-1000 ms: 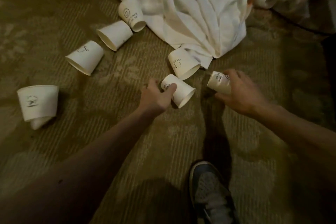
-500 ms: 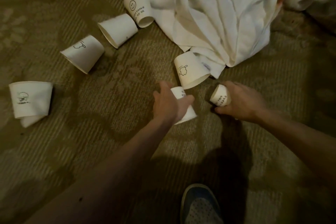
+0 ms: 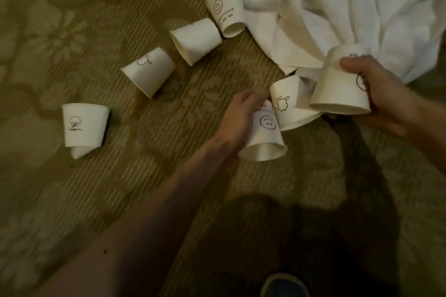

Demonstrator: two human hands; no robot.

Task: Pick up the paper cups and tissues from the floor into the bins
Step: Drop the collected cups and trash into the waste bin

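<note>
Dim view looking down at a patterned olive carpet [image 3: 96,200] with paper cups scattered across it. The left hand [image 3: 241,113] was curled round the narrow base of the left-hand cup [image 3: 264,138], which showed a round face drawing, its open mouth tipped down towards the viewer. The right hand [image 3: 379,94] gripped the right-hand cup [image 3: 337,87] upside down, thumb on its near wall and fingers wrapped behind; whether that was one cup or two nested was unclear. Between them the middle cup [image 3: 287,103] lay on its side on the carpet, just beside both held cups. Four more lay well apart in an arc to the left: the smiley cup [image 3: 224,11], the plain cup [image 3: 195,40], the cloud cup [image 3: 148,71] and the far-left cup [image 3: 84,125], which rested on a white wad [image 3: 79,152]. White crumpled sheets [image 3: 337,7], probably the tissues, were heaped at upper right, touching the smiley cup. A shoe [image 3: 284,284] showed at the bottom edge. No bin was in view. Risks as judged: the thin paper walls could buckle under a tight squeeze, the left-hand cup could slip from its grip at the base, and either held cup could knock the middle cup rolling
</note>
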